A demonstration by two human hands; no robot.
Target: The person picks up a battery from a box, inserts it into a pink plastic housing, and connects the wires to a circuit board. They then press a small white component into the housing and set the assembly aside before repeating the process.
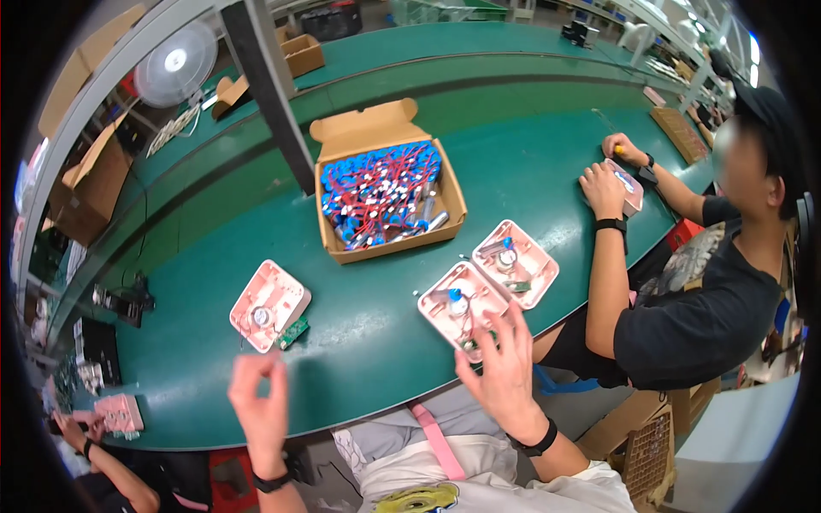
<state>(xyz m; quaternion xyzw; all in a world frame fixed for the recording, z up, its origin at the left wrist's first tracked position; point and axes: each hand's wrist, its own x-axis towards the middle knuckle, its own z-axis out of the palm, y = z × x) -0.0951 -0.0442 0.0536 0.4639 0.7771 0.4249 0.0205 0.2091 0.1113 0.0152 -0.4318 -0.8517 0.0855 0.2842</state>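
Observation:
My right hand is at the near edge of a pink plastic housing half, its fingers spread and overlapping the rim. I cannot tell whether the fingertips touch it. Inside that housing are a blue-ended battery, a round white part and wires; a second, similarly fitted pink housing lies against its right side. My left hand is above the table's near edge, fingers curled and blurred, with no object visible in it. Just beyond it lies another pink housing, a green circuit board beside it on wires.
An open cardboard box of blue batteries with red wires stands at mid-table. A grey post rises behind it. At right, a co-worker handles a pink housing. Another person's hand is near a pink part at far left.

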